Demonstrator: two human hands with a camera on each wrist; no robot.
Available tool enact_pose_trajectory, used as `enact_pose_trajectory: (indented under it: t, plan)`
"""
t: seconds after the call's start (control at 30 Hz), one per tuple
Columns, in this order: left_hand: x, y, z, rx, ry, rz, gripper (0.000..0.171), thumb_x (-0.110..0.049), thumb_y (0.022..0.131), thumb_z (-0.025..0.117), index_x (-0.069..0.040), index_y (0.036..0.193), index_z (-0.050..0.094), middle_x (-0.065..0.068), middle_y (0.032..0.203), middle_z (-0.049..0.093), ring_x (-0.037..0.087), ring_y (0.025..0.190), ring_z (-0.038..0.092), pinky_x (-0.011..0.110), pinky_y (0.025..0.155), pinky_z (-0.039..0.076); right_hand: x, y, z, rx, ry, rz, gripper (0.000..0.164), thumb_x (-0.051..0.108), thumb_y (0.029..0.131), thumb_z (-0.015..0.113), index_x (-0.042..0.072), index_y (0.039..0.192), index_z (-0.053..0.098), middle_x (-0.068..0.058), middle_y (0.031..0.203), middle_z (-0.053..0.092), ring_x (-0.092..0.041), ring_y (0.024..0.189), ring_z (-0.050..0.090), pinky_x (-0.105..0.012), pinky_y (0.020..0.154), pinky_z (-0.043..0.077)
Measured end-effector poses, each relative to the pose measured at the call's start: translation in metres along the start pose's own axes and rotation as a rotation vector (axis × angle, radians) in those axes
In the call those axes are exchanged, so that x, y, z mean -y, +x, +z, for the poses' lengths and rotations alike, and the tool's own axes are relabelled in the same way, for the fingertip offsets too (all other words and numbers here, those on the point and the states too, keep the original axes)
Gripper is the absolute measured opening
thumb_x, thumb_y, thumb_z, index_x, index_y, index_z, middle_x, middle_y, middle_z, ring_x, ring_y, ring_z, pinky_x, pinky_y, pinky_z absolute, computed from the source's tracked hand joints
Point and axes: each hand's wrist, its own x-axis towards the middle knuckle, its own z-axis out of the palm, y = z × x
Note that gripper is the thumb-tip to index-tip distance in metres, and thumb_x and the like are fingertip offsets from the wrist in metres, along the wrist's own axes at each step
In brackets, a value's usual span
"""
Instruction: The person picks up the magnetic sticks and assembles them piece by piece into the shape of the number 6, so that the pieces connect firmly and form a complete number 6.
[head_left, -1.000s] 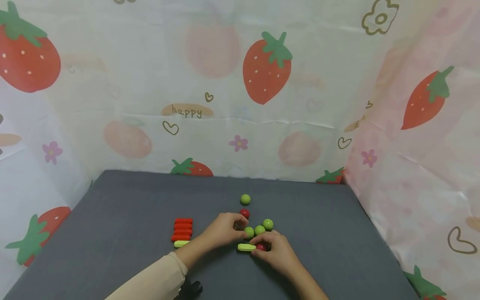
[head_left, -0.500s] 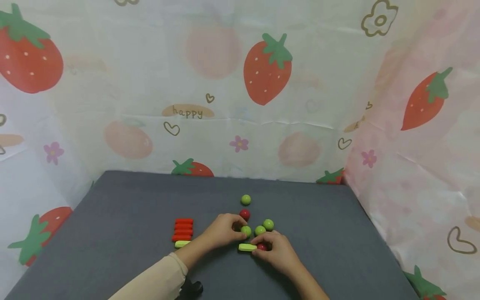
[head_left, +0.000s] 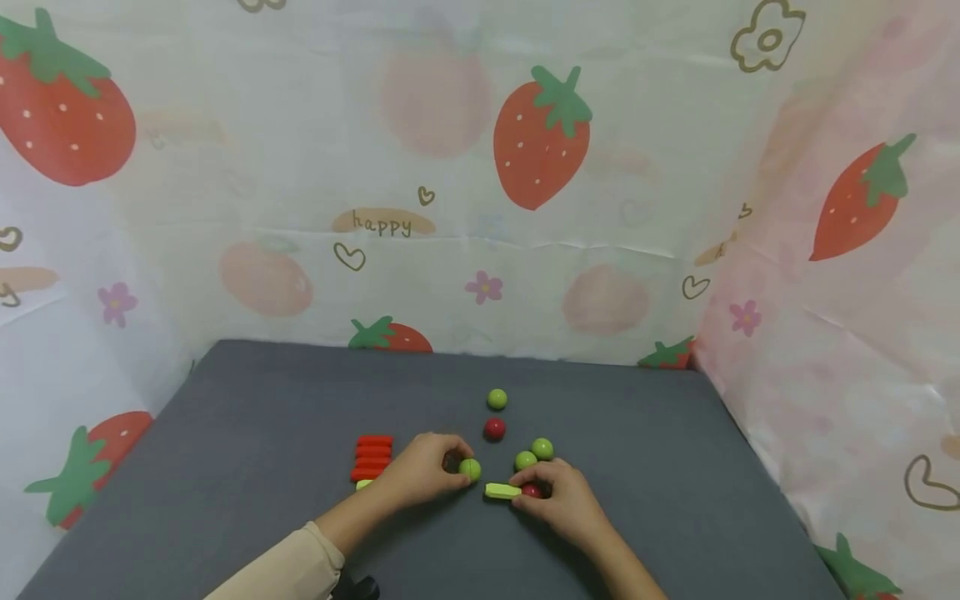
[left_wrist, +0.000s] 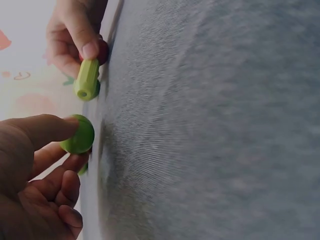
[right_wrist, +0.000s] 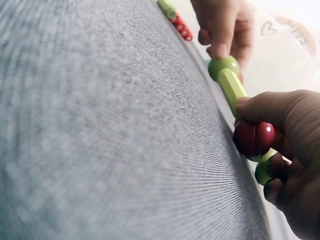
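A grooved green ball (left_wrist: 79,135) is pinched between the thumb and fingers of my left hand (head_left: 423,471), just over the dark cloth. My right hand (head_left: 562,504) pinches the near end of a yellow-green faceted stick (head_left: 502,491). Close against those fingers sits a red ball (right_wrist: 254,138), partly covered by the hand in the head view. The stick points left toward the green ball, with a gap between them in the head view.
Two green balls (head_left: 526,461) lie just beyond my right hand. Farther back are another red ball (head_left: 494,429) and a green ball (head_left: 497,399). Red sticks (head_left: 372,452) form a row at left, with a yellow-green stick (head_left: 363,484) partly hidden by my left arm.
My left hand has moved left with the green ball, away from the other green balls and the stick. The right hand stays nearly in place at the stick.
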Motion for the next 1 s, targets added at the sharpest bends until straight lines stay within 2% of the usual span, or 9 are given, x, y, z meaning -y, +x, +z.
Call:
enact_pose_trajectory:
  t: [0.33, 0.57, 1.0]
  plan:
    - [0.002, -0.008, 0.004, 0.035, -0.033, 0.021, 0.024, -0.024, 0.084, 0.086, -0.02, 0.105, 0.075, -0.01, 0.091, 0.069, 0.006, 0.074, 0.055, 0.026, 0.067, 0.046, 0.002, 0.001, -0.002, 0.006, 0.001, 0.026, 0.021, 0.024, 0.079, 0.089, 0.03, 0.098, 0.08, 0.007, 0.096, 0.066, -0.01, 0.086, 0.056, -0.025, 0.075, 0.047]
    - [-0.001, -0.01, 0.005, 0.053, -0.05, 0.009, 0.024, -0.025, 0.084, 0.086, -0.021, 0.105, 0.075, -0.01, 0.092, 0.07, 0.005, 0.075, 0.057, 0.026, 0.068, 0.048, 0.005, 0.003, 0.001, 0.018, -0.011, 0.018, 0.02, 0.026, 0.08, 0.089, 0.029, 0.098, 0.081, 0.006, 0.096, 0.066, -0.011, 0.086, 0.056, -0.026, 0.074, 0.046]
    - [-0.005, -0.013, 0.002, 0.018, 0.042, 0.021, 0.023, -0.026, 0.085, 0.085, -0.02, 0.107, 0.078, -0.011, 0.093, 0.071, 0.007, 0.078, 0.054, 0.031, 0.075, 0.044, 0.007, 0.007, 0.001, 0.014, -0.04, 0.017, 0.02, 0.025, 0.079, 0.089, 0.029, 0.097, 0.08, 0.007, 0.095, 0.066, -0.011, 0.086, 0.056, -0.027, 0.074, 0.047]
